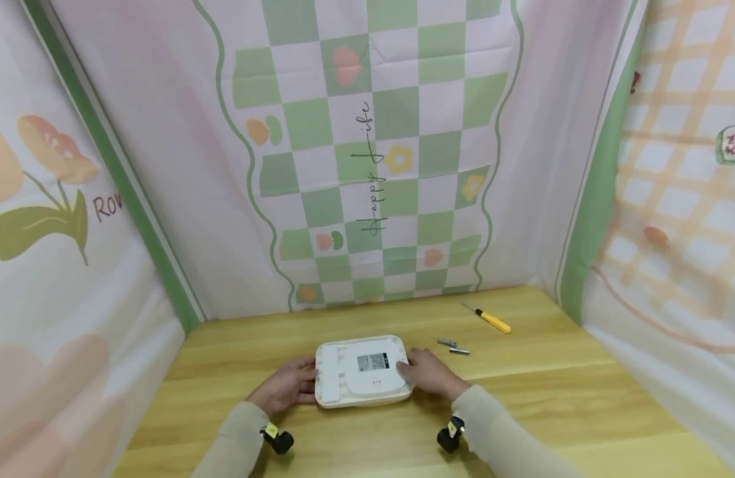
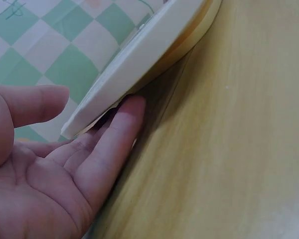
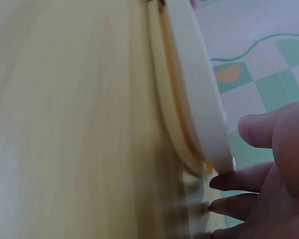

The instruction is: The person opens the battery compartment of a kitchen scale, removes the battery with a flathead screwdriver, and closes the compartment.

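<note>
A white rounded rectangular plastic device (image 1: 367, 394) sits on the wooden table, a printed label (image 1: 373, 362) on its upward face. My left hand (image 1: 288, 386) is at its left end. In the left wrist view, straight fingers (image 2: 120, 132) reach beneath the rim while the thumb stands apart from it. At the opposite end is my right hand (image 1: 429, 373), its thumb over the edge in the head view. The right wrist view shows a fingertip (image 3: 234, 180) touching the device's corner, with the thumb spread away. The device's underside is mostly hidden.
Two small cylindrical batteries (image 1: 459, 351) lie right of the device. Farther back lies a screwdriver (image 1: 492, 321) with a yellow handle. Printed fabric (image 1: 391, 199) hangs behind the wooden table (image 1: 570, 385) and along both sides.
</note>
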`<state>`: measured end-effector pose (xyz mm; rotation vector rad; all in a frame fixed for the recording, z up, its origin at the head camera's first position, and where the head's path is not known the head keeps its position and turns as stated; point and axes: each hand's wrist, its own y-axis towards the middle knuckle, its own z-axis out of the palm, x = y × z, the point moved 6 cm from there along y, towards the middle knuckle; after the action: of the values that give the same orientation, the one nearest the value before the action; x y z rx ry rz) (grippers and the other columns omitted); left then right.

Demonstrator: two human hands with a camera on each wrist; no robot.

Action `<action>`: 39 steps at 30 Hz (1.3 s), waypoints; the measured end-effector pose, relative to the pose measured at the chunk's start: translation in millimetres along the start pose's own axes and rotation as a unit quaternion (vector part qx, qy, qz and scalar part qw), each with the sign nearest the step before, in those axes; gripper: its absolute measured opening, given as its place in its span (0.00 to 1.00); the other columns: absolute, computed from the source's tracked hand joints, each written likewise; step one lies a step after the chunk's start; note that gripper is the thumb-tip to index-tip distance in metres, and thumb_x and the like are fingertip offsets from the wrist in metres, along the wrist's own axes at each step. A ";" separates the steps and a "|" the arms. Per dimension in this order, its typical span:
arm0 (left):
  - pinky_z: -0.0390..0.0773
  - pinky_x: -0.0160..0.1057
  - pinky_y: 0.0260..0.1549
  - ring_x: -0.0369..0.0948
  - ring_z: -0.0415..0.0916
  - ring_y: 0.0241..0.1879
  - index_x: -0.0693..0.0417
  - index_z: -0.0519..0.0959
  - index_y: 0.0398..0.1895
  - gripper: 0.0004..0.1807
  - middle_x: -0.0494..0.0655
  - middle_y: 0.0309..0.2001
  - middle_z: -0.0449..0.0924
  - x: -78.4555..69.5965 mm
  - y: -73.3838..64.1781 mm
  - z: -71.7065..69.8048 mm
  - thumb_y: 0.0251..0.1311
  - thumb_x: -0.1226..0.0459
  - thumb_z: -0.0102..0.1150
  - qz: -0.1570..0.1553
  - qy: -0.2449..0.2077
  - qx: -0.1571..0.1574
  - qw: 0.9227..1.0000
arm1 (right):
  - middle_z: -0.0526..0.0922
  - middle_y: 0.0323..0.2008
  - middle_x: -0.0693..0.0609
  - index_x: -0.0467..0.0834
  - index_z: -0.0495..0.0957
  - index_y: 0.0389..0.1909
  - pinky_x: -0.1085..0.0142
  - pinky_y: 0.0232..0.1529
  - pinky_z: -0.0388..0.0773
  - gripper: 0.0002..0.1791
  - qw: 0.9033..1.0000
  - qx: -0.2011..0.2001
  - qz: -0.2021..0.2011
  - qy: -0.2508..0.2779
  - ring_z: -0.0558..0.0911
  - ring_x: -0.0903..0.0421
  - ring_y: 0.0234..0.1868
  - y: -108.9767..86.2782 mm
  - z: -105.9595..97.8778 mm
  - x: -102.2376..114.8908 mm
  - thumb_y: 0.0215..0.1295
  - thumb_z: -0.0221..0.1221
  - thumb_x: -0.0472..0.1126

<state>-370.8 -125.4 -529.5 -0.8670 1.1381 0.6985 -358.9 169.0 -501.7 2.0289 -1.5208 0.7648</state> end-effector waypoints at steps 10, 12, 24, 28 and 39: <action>0.83 0.50 0.42 0.50 0.81 0.41 0.73 0.45 0.73 0.35 0.60 0.46 0.81 5.6 -3.1 3.4 0.67 0.72 0.47 0.013 0.010 0.003 1.000 | 0.69 0.61 0.28 0.32 0.81 0.42 0.40 0.61 0.65 0.18 0.987 -0.077 0.082 0.111 0.68 0.33 0.61 -3.0 10.9 -1.0 0.73 0.52 0.43; 0.83 0.51 0.42 0.50 0.81 0.40 0.74 0.45 0.73 0.36 0.60 0.46 0.80 7.4 -2.9 3.9 0.67 0.73 0.48 0.017 0.006 -0.002 1.000 | 0.62 0.65 0.26 0.27 0.78 0.50 0.40 0.66 0.57 0.21 0.978 -0.093 0.098 0.160 0.61 0.30 0.66 -5.0 11.7 -3.5 0.73 0.52 0.44; 0.83 0.51 0.42 0.51 0.81 0.41 0.72 0.46 0.73 0.36 0.61 0.49 0.80 5.9 -0.5 4.8 0.67 0.71 0.49 0.029 -0.020 -0.004 0.999 | 0.80 0.49 0.36 0.25 0.68 0.61 0.60 0.40 0.83 0.26 0.930 -0.083 0.115 0.339 0.82 0.51 0.42 -7.6 10.1 -13.7 0.71 0.55 0.40; 0.83 0.51 0.42 0.51 0.81 0.41 0.72 0.44 0.73 0.36 0.61 0.50 0.79 5.2 -1.1 3.6 0.67 0.72 0.48 0.027 -0.019 0.002 0.999 | 0.81 0.46 0.38 0.25 0.63 0.64 0.57 0.36 0.84 0.29 0.927 -0.069 0.131 0.345 0.82 0.50 0.38 -6.4 8.6 -18.7 0.71 0.55 0.41; 0.84 0.49 0.41 0.51 0.81 0.43 0.74 0.43 0.73 0.37 0.62 0.52 0.78 -7.6 2.6 4.2 0.68 0.71 0.49 0.037 -0.017 0.009 0.999 | 0.83 0.41 0.40 0.20 0.63 0.61 0.55 0.36 0.85 0.28 0.932 -0.006 0.134 0.336 0.83 0.48 0.38 7.3 -3.9 -27.1 0.71 0.55 0.37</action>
<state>-373.1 -120.8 -522.1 -0.7977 1.1485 0.7606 -372.5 188.5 -517.1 1.3319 -1.3740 1.3789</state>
